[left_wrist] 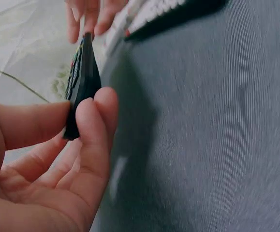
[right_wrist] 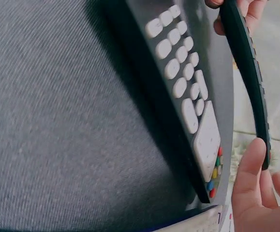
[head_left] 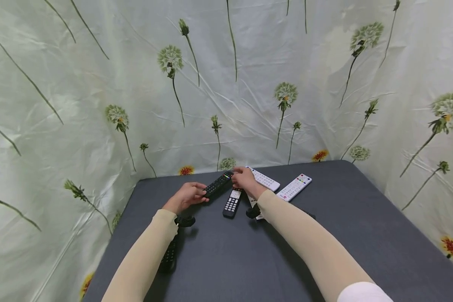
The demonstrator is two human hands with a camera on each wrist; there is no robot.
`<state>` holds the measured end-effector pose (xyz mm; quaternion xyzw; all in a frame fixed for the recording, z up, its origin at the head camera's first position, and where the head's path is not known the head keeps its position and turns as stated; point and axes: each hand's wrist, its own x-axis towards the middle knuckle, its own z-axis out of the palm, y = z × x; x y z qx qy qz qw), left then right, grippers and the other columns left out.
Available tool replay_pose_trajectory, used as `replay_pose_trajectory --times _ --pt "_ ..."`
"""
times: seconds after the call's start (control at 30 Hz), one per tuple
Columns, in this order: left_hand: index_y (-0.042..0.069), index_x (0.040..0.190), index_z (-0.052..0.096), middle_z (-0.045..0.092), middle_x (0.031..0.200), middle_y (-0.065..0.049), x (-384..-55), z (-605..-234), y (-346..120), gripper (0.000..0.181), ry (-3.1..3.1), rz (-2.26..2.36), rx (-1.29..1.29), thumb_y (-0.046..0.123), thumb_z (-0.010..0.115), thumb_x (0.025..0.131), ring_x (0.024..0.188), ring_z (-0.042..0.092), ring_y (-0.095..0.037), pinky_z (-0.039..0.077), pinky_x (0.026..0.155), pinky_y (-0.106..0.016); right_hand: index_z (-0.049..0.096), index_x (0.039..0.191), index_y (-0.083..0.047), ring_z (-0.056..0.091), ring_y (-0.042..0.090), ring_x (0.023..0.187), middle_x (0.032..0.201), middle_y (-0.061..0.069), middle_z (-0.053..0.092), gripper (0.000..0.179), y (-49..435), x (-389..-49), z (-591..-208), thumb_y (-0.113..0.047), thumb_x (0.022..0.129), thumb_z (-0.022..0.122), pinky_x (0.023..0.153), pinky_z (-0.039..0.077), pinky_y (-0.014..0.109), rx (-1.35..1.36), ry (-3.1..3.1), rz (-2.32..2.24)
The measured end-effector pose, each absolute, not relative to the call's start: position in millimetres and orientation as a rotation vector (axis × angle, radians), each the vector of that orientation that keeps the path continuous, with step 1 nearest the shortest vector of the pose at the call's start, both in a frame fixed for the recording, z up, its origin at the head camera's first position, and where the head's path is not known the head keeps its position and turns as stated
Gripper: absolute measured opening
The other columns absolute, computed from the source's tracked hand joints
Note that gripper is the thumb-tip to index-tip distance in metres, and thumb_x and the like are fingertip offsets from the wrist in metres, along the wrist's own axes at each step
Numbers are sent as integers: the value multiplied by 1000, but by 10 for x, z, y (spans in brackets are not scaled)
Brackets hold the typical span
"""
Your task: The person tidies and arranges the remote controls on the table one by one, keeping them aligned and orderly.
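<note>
At the left of the head view I see a cream sleeve (head_left: 143, 251) reaching up over the grey desk (head_left: 211, 264), and at its right edge, lower left of the frame, a dark spare remote (head_left: 168, 258) lies partly hidden. Above it, just left of centre, is my left grip (head_left: 187, 196): it pinches the near end of the black remote (head_left: 219, 183), thumb on the button face, fingertips against the back.

That remote is at the middle of the frame, slanting up to the right and raised off the desk. It looks long and slim, with rows of small dark buttons and a few coloured ones near its upper end. From the left wrist I get it nearly edge-on, the side smooth and black; from the right wrist its back shows a gentle bulge, tapering to the end.

Just below it to the right lies a dark remote with white keys (head_left: 232, 204). My right grip (head_left: 246, 179) is at the black remote's far end, a fingertip touching the back; whether it pinches I cannot tell.

Beyond, right of centre, a white remote (head_left: 264, 179) lies slanted down to the right, and farther right a second white remote (head_left: 294, 187), with coloured buttons at its upper end, slants the opposite way. Below them the other cream sleeve (head_left: 298, 235) runs to the lower right.
</note>
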<state>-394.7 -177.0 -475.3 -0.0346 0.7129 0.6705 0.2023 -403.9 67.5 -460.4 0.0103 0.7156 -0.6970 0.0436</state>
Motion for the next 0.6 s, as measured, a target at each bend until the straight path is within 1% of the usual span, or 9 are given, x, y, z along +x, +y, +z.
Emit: replay_pose_trajectory --times 0.03,0.13,0.2,0.27,0.33,0.43,0.53,0.6 --pt "-4 130 58 55 122 -26 -3939 -4732 -1766 34 1979 1886 -99 -5 60 97 85 72 -30 58 87 -40 43 148 5 63 22 84 131 23 55 59 679 -4047 -4591 10 91 51 65 56 26 35 2174 -2157" --pt "-3 132 57 54 127 -27 -3925 -4678 -1744 35 1951 1940 -108 -5 60 98 87 72 -30 58 86 -38 39 152 4 66 35 97 140 25 50 61 687 -4051 -4556 11 92 51 71 58 26 50 2105 -2234" --pt "-3 132 56 54 128 -28 -3902 -4654 -1723 35 1950 1971 -116 -5 60 98 85 72 -30 59 82 -35 37 153 3 63 42 109 141 26 49 62 678 -4032 -4535 11 93 51 76 58 27 53 2070 -2272" --pt "-4 132 56 54 128 -29 -3871 -4639 -1695 36 1951 1997 -130 -5 61 97 83 73 -29 60 78 -33 36 153 4 62 43 113 136 28 51 61 657 -3998 -4526 11 94 52 79 58 28 47 2039 -2301" --pt "-4 132 57 56 126 -30 -3835 -4635 -1661 36 1956 2017 -140 -6 62 96 81 73 -29 60 74 -32 36 152 4 64 41 109 129 29 55 60 629 -3957 -4527 10 95 53 81 59 29 40 2028 -2313" --pt "-4 132 55 58 122 -30 -3776 -4633 -1601 36 1955 2028 -125 -6 62 96 79 73 -29 60 73 -32 35 153 2 69 35 97 118 27 58 62 584 -3902 -4552 8 95 57 81 59 33 44 2011 -2328" --pt "-3 133 54 60 116 -29 -3724 -4634 -1543 38 1941 2021 -81 -6 62 96 78 74 -29 60 74 -34 32 156 -3 70 28 86 116 24 57 68 555 -3846 -4570 6 95 61 80 60 35 49 2012 -2326" --pt "-2 135 54 62 113 -26 -3697 -4627 -1509 41 1938 2004 -45 -5 63 96 78 74 -29 60 77 -37 30 157 -4 69 23 82 117 25 57 70 548 -3820 -4582 5 96 62 77 60 34 31 2017 -2318"
